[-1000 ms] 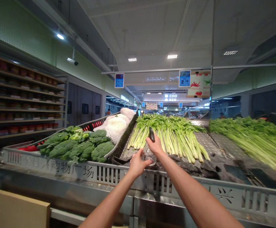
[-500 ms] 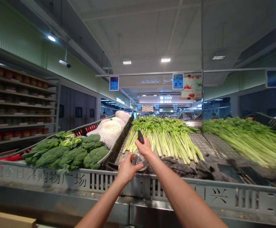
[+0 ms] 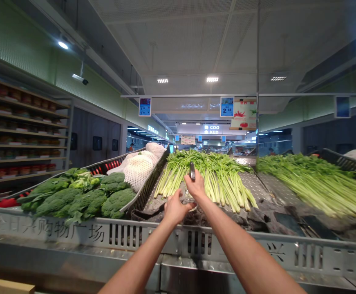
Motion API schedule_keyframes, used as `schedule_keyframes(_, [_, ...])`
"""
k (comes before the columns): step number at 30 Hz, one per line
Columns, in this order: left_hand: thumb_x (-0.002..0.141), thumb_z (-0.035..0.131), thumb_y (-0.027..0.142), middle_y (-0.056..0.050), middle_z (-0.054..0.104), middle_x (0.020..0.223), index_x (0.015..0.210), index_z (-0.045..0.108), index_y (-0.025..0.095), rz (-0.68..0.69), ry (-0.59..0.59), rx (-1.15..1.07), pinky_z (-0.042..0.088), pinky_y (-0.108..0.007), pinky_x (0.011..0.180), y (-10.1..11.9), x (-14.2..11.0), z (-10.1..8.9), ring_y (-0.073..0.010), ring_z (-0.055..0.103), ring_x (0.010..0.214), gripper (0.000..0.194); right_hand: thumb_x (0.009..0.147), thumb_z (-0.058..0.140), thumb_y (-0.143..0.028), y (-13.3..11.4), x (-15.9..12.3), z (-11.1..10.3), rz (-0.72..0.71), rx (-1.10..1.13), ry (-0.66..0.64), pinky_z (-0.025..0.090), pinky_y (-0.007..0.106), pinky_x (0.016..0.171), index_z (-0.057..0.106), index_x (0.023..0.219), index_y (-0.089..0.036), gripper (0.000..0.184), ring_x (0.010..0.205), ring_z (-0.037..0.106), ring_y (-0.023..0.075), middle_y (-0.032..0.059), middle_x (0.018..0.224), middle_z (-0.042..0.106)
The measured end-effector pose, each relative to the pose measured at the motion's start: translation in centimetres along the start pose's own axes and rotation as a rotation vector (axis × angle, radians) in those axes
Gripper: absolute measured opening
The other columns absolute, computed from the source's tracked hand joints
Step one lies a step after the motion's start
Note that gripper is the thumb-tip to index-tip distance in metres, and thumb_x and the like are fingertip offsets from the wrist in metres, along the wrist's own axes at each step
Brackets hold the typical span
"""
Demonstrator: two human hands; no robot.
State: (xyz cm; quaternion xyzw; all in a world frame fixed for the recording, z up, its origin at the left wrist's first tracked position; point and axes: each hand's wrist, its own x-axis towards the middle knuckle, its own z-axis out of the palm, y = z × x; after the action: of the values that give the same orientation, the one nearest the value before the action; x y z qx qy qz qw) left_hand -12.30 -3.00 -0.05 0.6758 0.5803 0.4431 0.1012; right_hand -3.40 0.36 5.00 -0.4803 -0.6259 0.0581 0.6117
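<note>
My right hand [image 3: 195,185] is closed round the upper part of what looks like a spray bottle, whose dark head [image 3: 192,170] sticks up above my fingers. Its clear lower part [image 3: 191,204] shows between my hands. My left hand [image 3: 177,207] curves round that clear part from the left, thumb and fingers apart; the exact contact is partly hidden. Just beyond my hands, bunches of celery [image 3: 208,175] lie on a perforated metal slope, leaves away from me. A dark crumpled cloth [image 3: 227,216] lies along its near edge.
Broccoli [image 3: 73,194] fills the crate on the left, with net-wrapped produce [image 3: 139,167] behind it. A grey slotted guard [image 3: 128,234] runs along the front. On the right a mirror [image 3: 312,179] reflects the celery. Price signs [image 3: 227,107] hang overhead.
Both my hands have moved to the right and slightly forward with the bottle. Its dark head now points more upright. The view has shifted a little to the right.
</note>
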Motion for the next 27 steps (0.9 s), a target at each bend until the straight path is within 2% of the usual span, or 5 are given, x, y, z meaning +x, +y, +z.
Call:
schedule_keyframes(6, [0.051, 0.062, 0.047, -0.005, 0.054, 0.106, 0.112, 0.042, 0.019, 0.011, -0.058, -0.014, 0.035, -0.028, 0.078, 1.8, 0.7, 2.0, -0.0233, 0.045, 0.102, 0.070, 0.065, 0.039, -0.033, 1.3, 0.6, -2.3, 0.044, -0.043, 0.015, 0.028, 0.022, 0.048, 0.047, 0.073, -0.019, 0.018, 0.054, 0.044, 0.0121, -0.0012, 0.062, 0.051])
schedule_keyframes(11, [0.050, 0.062, 0.048, -0.007, 0.055, 0.104, 0.109, 0.044, 0.017, 0.004, -0.118, -0.013, 0.036, -0.028, 0.077, 2.8, -0.1, 4.5, -0.0228, 0.048, 0.097, 0.069, 0.064, 0.040, -0.032, 3.5, 0.6, -4.1, 0.058, -0.141, -0.013, 0.026, 0.022, 0.047, 0.047, 0.066, -0.018, 0.015, 0.051, 0.042, 0.0118, -0.0014, 0.056, 0.048])
schedule_keyframes(16, [0.051, 0.061, 0.049, -0.006, 0.055, 0.101, 0.110, 0.044, 0.020, 0.020, -0.133, 0.009, 0.037, -0.027, 0.076, 3.5, -0.9, 7.1, -0.0224, 0.048, 0.096, 0.068, 0.064, 0.039, -0.033, 5.8, -0.1, -5.7, 0.006, -0.172, 0.038, 0.027, 0.022, 0.048, 0.047, 0.067, -0.018, 0.017, 0.051, 0.041, 0.0112, -0.0021, 0.056, 0.046])
schedule_keyframes(21, [0.052, 0.060, 0.050, -0.006, 0.054, 0.103, 0.110, 0.043, 0.021, 0.027, -0.152, 0.030, 0.034, -0.030, 0.080, 4.5, -1.4, 8.8, -0.0230, 0.047, 0.098, 0.067, 0.064, 0.039, -0.035, 7.4, -0.5, -7.3, 0.047, -0.211, 0.075, 0.028, 0.023, 0.049, 0.048, 0.069, -0.018, 0.020, 0.052, 0.042, 0.0121, -0.0014, 0.057, 0.047])
schedule_keyframes(27, [0.051, 0.060, 0.051, -0.005, 0.055, 0.099, 0.102, 0.047, 0.022, 0.049, -0.209, 0.035, 0.034, -0.029, 0.080, 5.8, -2.2, 10.4, -0.0224, 0.047, 0.098, 0.060, 0.064, 0.038, -0.034, 9.0, -0.6, -9.3, 0.099, -0.306, 0.068, 0.028, 0.022, 0.048, 0.049, 0.069, -0.017, 0.021, 0.053, 0.042, 0.0123, -0.0005, 0.057, 0.048])
